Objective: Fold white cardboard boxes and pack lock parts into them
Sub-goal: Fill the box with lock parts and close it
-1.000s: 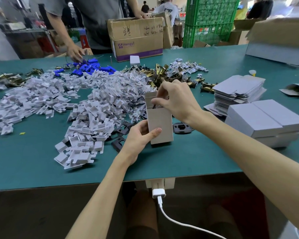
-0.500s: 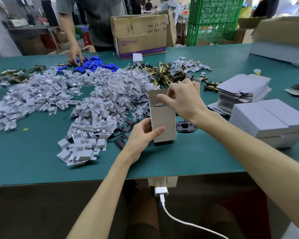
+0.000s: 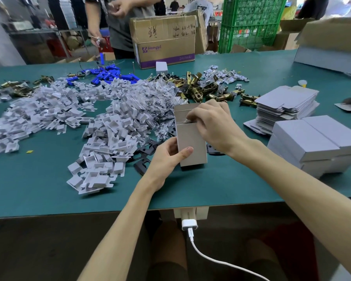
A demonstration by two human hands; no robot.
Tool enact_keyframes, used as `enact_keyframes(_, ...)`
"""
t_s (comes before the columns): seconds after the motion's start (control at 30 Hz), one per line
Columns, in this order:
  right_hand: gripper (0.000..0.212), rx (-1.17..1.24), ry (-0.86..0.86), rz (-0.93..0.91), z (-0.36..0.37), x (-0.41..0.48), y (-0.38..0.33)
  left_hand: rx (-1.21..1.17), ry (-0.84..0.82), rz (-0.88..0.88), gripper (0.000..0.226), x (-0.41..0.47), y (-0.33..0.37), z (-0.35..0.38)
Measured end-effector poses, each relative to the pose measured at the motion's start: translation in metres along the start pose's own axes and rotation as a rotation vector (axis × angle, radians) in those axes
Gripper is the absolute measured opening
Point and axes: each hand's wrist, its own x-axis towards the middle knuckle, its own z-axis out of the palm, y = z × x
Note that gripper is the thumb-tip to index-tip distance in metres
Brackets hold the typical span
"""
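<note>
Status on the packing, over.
Left hand grips box, upright. Right hand pinches bag at its open top. Nothing in the way.

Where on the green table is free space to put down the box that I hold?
Free: the near strip of the table, between the white plastic pile and the closed boxes; also the bare stretch behind the flat blanks. Crowded: the left and middle, with that pile, clear bags and brass latches.

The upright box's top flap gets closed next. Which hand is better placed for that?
Probably the right. The right hand is at the open top of the white box, beside the raised flap. The left hand grips the box's lower side and steadies it upright.
</note>
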Motion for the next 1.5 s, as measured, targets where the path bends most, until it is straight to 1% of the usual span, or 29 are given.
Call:
enact_keyframes(0.07, 0.029, -0.081, -0.040, -0.001, 0.002, -0.001, 0.002, 0.003, 0.003, -0.005, 0.046, 0.000, -0.001, 0.000)
enact_keyframes(0.17, 0.027, -0.205, -0.143, -0.002, 0.003, -0.002, 0.005, 0.008, 0.003, -0.007, 0.039, 0.001, -0.002, -0.001)
enact_keyframes(0.23, 0.025, -0.198, -0.172, 0.010, 0.002, -0.002, 0.005, 0.010, 0.003, -0.005, 0.036, 0.001, -0.002, -0.001)
enact_keyframes(0.3, 0.023, -0.164, -0.160, 0.005, 0.003, -0.004, 0.003, 0.009, -0.003, 0.000, 0.035, 0.001, -0.002, -0.001)
enact_keyframes(0.37, 0.022, -0.065, -0.109, 0.015, 0.005, -0.008, 0.003, -0.002, -0.005, 0.010, 0.037, 0.000, -0.001, 0.000)
enact_keyframes(0.4, 0.025, 0.000, -0.067, 0.026, 0.007, -0.011, 0.004, -0.010, 0.001, 0.019, 0.039, 0.000, -0.001, 0.000)
enact_keyframes(0.47, 0.042, 0.149, 0.039, 0.076, 0.011, -0.017, 0.004, -0.037, 0.014, 0.038, 0.041, -0.001, 0.001, -0.001)
enact_keyframes(0.53, 0.056, 0.384, 0.091, 0.212, 0.015, -0.021, 0.006, -0.069, 0.020, 0.045, 0.042, -0.001, 0.003, -0.001)
enact_keyframes(0.57, 0.059, 0.522, 0.070, 0.299, 0.018, -0.024, 0.006, -0.079, 0.018, 0.045, 0.043, -0.002, 0.004, -0.001)
enact_keyframes(0.63, 0.060, 0.744, 0.000, 0.423, 0.025, -0.030, 0.007, -0.089, 0.004, 0.047, 0.048, -0.002, 0.005, -0.001)
enact_keyframes(0.67, 0.059, 0.792, -0.014, 0.449, 0.029, -0.034, 0.009, -0.091, -0.004, 0.049, 0.054, -0.001, 0.005, -0.001)
enact_keyframes(0.77, 0.057, 0.866, 0.036, 0.476, 0.037, -0.044, 0.009, -0.075, -0.019, 0.052, 0.072, -0.001, 0.005, 0.000)
enact_keyframes(0.87, 0.052, 0.955, 0.104, 0.488, 0.043, -0.049, 0.005, -0.067, 0.017, 0.065, 0.079, -0.001, 0.004, 0.001)
enact_keyframes(0.97, 0.049, 1.025, 0.115, 0.519, 0.051, -0.054, 0.001, -0.055, 0.069, 0.062, 0.070, -0.001, 0.003, -0.001)
enact_keyframes(1.07, 0.038, 1.134, 0.119, 0.570, 0.056, -0.061, 0.000, -0.028, 0.075, 0.049, 0.059, -0.001, 0.002, -0.001)
enact_keyframes(1.17, 0.029, 1.246, 0.116, 0.603, 0.059, -0.065, 0.002, -0.014, 0.071, 0.040, 0.044, -0.002, 0.003, -0.001)
enact_keyframes(1.33, 0.014, 1.226, 0.112, 0.615, 0.065, -0.066, 0.004, -0.016, 0.110, -0.001, 0.017, -0.001, 0.001, 0.000)
enact_keyframes(1.4, 0.009, 1.214, 0.117, 0.616, 0.066, -0.066, 0.005, -0.013, 0.132, -0.014, 0.015, 0.000, 0.001, 0.000)
enact_keyframes(1.5, 0.013, 1.209, 0.126, 0.627, 0.067, -0.067, 0.006, -0.035, 0.138, -0.025, 0.017, 0.000, 0.000, -0.001)
